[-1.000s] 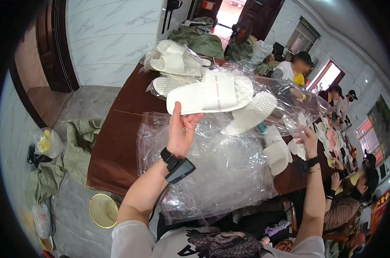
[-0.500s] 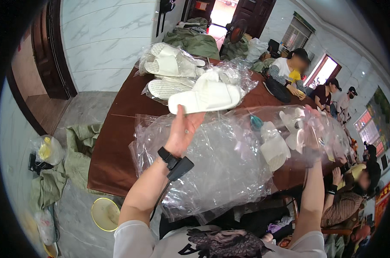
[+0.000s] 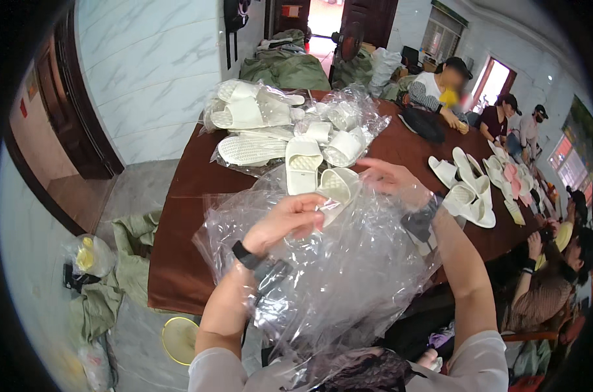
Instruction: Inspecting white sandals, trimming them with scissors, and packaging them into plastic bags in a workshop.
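Observation:
A pair of white slippers [image 3: 304, 163] is in front of me over the brown-covered table, its two slippers side by side and slightly splayed. My left hand [image 3: 288, 219] is closed at their near end, thumb and fingers curled there. Just right of the pair, my right hand [image 3: 396, 179] has its fingers stretched out and holds nothing I can see. Clear plastic bags [image 3: 336, 268] lie crumpled beneath both hands and hang over the table's near edge. Part of the film seems to lie around the nearer slipper.
Bagged white slippers [image 3: 251, 114] are heaped at the far left of the brown tablecloth [image 3: 185, 242]. Loose white slippers [image 3: 470, 189] lie to the right, with pink ones beyond. A yellow-rimmed bucket [image 3: 180, 341] stands on the floor. Other people sit along the table's right side.
My left hand has drawn the slippers nearer and turned them from crosswise to pointing away. My right hand has come in from the right, and the plastic it held up has dropped.

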